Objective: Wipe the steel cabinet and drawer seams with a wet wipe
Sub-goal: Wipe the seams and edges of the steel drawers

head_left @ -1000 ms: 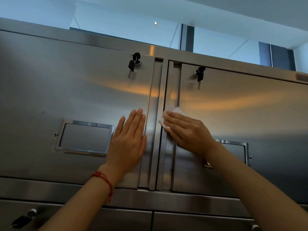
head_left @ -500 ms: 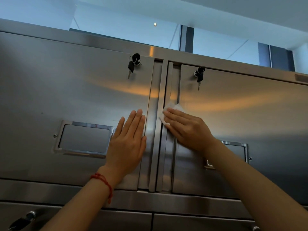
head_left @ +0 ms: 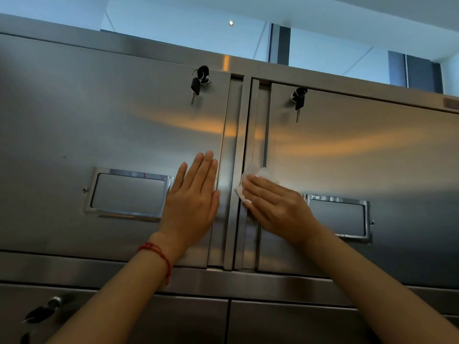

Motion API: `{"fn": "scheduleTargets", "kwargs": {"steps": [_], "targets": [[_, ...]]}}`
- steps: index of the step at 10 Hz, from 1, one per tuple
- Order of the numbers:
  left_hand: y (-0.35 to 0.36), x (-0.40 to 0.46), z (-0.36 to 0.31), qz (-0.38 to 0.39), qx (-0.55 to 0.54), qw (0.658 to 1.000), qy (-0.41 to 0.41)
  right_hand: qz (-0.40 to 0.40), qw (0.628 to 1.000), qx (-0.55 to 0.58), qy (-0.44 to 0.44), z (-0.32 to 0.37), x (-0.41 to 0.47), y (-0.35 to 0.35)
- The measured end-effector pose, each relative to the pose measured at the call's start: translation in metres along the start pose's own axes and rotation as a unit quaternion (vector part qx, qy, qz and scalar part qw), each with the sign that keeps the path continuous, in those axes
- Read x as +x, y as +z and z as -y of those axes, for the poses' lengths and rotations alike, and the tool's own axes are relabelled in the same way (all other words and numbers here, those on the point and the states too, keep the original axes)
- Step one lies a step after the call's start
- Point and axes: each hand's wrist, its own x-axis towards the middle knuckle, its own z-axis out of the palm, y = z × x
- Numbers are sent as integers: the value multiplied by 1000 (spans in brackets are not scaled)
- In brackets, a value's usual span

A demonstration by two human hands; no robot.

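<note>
We lay our left hand (head_left: 192, 203) flat, fingers straight and together, on the brushed steel cabinet door (head_left: 111, 135). Our right hand (head_left: 275, 209) presses the crumpled white wet wipe (head_left: 258, 175) with straight fingers against the vertical centre seam (head_left: 244, 145). Black-headed keys (head_left: 198, 80) hang above.

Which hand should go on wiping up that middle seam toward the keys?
The right hand, probably: its straight fingers already press the wet wipe against the seam. The left hand lies flat on the left door, holding nothing.
</note>
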Motion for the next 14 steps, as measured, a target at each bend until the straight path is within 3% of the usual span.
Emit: {"fn": "scheduleTargets", "kwargs": {"steps": [3, 5, 7, 14], "targets": [[-2, 0, -1, 11, -9, 1000, -6, 18, 999, 14, -39, 11, -11, -6], [-1, 0, -1, 13, -7, 1000, -4, 1, 1000, 13, 15, 18, -12, -3], [-2, 0, -1, 21, -12, 1000, -9, 32, 999, 26, -16, 28, -23, -7], [-1, -1, -1, 22, -14, 1000, -8, 22, 999, 27, -11, 38, -34, -4]]}}
